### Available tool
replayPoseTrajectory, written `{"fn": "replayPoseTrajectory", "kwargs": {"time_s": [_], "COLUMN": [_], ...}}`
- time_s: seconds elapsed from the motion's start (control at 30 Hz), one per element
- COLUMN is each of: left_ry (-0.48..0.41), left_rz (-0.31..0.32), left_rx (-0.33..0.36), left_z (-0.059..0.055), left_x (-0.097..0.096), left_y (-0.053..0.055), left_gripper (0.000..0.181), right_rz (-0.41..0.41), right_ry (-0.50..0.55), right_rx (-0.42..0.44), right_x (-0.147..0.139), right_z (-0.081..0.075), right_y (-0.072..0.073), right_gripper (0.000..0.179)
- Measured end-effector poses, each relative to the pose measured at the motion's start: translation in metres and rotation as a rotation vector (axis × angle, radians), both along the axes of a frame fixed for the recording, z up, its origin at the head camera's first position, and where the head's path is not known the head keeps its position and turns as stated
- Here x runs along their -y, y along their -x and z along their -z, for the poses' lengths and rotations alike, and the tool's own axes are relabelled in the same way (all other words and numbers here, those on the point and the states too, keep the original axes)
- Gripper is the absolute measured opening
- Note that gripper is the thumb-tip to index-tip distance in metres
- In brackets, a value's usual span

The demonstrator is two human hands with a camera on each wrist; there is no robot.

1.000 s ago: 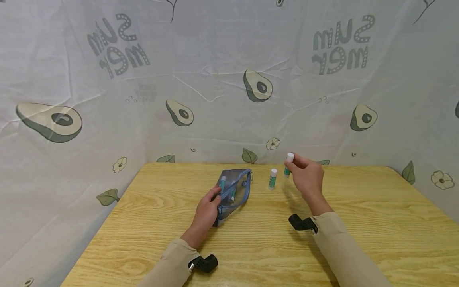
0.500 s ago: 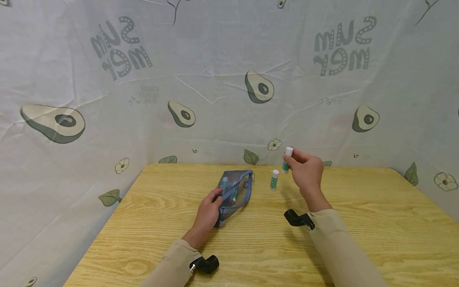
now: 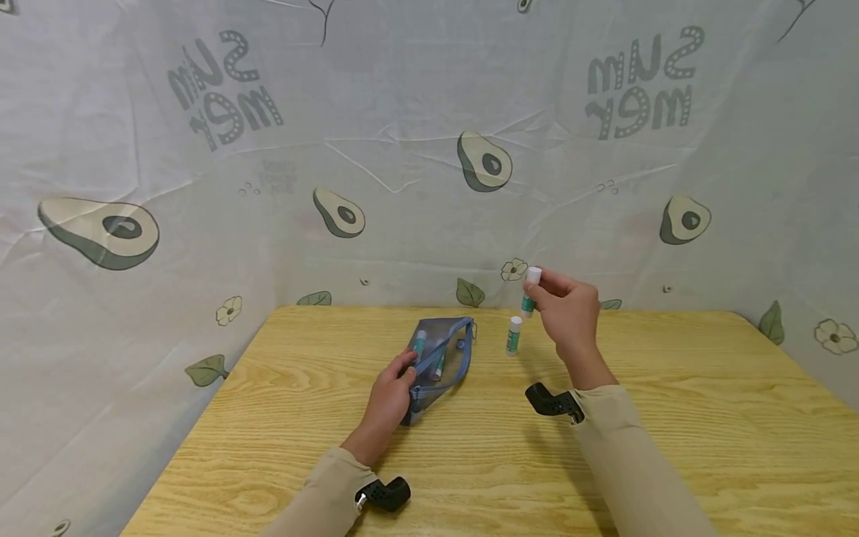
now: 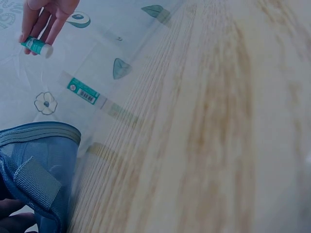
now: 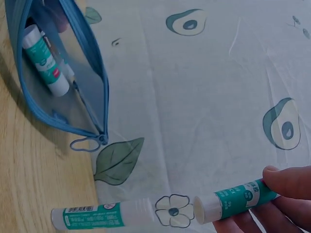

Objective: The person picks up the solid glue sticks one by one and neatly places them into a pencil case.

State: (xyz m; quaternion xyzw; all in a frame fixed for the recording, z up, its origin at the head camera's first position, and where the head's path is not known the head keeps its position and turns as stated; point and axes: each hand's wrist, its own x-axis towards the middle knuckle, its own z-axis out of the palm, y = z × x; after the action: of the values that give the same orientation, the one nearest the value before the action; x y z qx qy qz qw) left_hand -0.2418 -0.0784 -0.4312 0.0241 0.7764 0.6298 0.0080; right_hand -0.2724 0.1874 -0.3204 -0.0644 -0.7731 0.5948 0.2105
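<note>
My left hand (image 3: pixel 388 399) grips the near left side of a blue see-through zip pouch (image 3: pixel 432 328), whose zipped mouth gapes toward the right. Inside the pouch, the right wrist view shows a green-and-white glue stick (image 5: pixel 46 60), with a thin item partly hidden beside it. Raised over the table, my right hand (image 3: pixel 570 313) pinches another glue stick (image 3: pixel 533 276) between thumb and fingers, its white end upward. Below and slightly left of that one, a glue stick (image 3: pixel 513 337) stands upright on the table, right of the pouch.
The light wood table (image 3: pixel 322 373) reaches back to a pale curtain (image 3: pixel 403 246) printed with avocados and leaves. A small pull loop (image 5: pixel 85 144) hangs from the pouch's zip. A black camera (image 3: pixel 553 400) is strapped to my right wrist.
My right hand has risen and shifted a little left with its glue stick, now above the standing one. The left hand and pouch have stayed in place.
</note>
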Motion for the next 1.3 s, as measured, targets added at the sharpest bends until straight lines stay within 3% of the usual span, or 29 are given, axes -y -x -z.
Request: {"fn": "replayPoseTrajectory", "kwargs": {"time_s": [0.5, 0.97, 1.3], "left_ry": [-0.002, -0.005, 0.002], "left_rz": [-0.007, -0.006, -0.023], "left_rx": [0.014, -0.004, -0.007], "left_z": [0.000, 0.001, -0.001], "left_x": [0.000, -0.001, -0.001], "left_y": [0.001, 0.002, 0.000], "left_gripper": [0.047, 0.046, 0.046], "right_rz": [-0.020, -0.143, -0.173], "right_ry": [-0.072, -0.115, -0.167], "right_rx": [0.019, 0.027, 0.004], "right_x": [0.005, 0.024, 0.039], "right_z": [0.014, 0.024, 0.036], "right_y": [0.006, 0.004, 0.005], "right_gripper": [0.038, 0.038, 0.034]}}
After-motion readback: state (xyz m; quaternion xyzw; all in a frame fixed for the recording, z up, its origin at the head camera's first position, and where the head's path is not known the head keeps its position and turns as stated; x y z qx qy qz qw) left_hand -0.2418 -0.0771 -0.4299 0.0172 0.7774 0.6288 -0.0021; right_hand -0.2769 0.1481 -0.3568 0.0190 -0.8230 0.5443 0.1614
